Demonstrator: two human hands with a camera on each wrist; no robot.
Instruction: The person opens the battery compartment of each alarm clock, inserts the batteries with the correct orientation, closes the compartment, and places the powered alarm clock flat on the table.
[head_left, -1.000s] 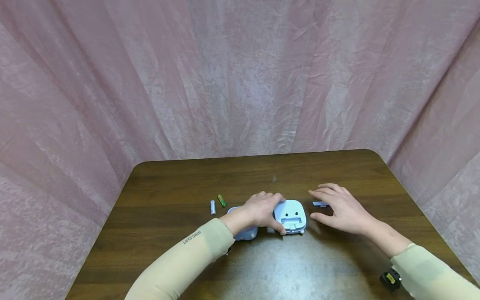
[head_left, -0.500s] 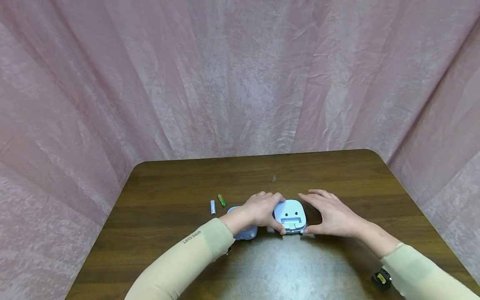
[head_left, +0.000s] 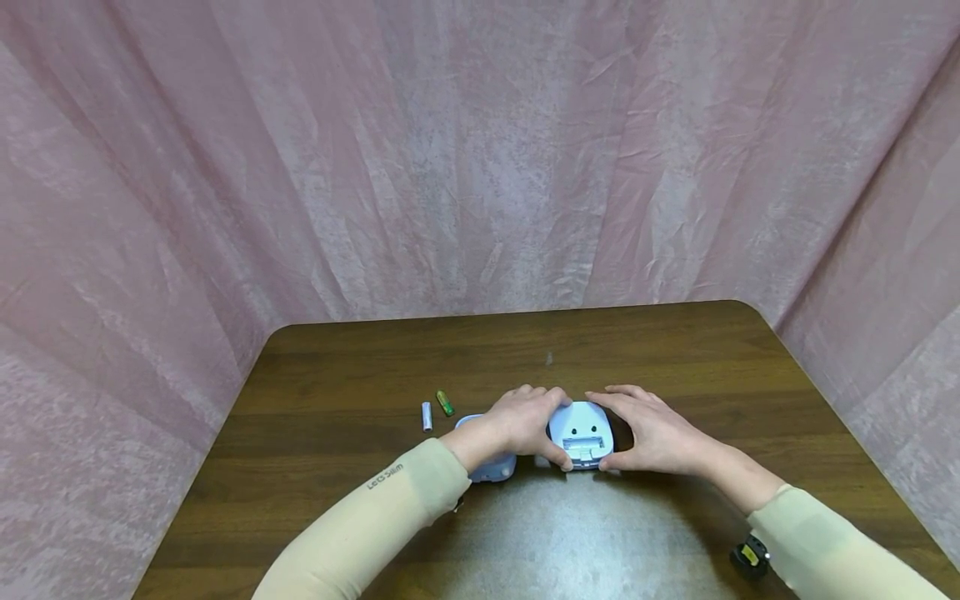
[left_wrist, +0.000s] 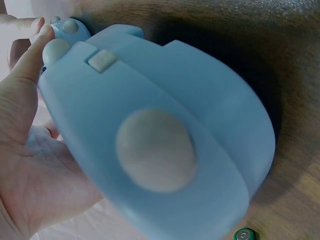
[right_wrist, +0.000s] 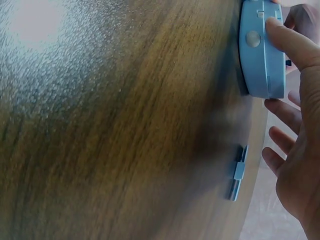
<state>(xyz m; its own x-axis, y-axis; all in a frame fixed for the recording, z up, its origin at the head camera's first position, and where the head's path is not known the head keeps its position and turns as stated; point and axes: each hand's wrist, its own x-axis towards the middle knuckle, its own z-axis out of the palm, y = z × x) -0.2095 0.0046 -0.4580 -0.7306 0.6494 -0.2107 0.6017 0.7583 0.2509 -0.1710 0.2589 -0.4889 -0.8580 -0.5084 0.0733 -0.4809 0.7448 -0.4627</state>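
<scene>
Work centres on the open box (head_left: 583,417), which lies on the table (head_left: 337,358) slightly nearer the right edge than the left, well short of the far edge. Judged from your hands, the step in hand is securing this box from both sides, its recess (head_left: 581,446) facing up.

Your left hand (head_left: 517,421) grips the box's left side, thumb at the near corner, fingers at the far one. Your right hand (head_left: 660,437) spans the right side: the thumb presses the near wall, the forefinger reaches the far side, and the other fingers are spread.

The next move probably calls for even pressure from both thumbs, so that the box neither slides nor tips. You cannot tell whether the recess holds anything.

Count the parts as follows:
- Boxes: two. The second box (head_left: 491,471) sits under your left forearm, toward the left edge.
- Batteries: two, one pale battery (head_left: 427,417) and one green battery (head_left: 445,403), farther toward the left edge.
- Loose strip (right_wrist: 239,172): one visible, apparently a cover, beside your right hand.
</scene>
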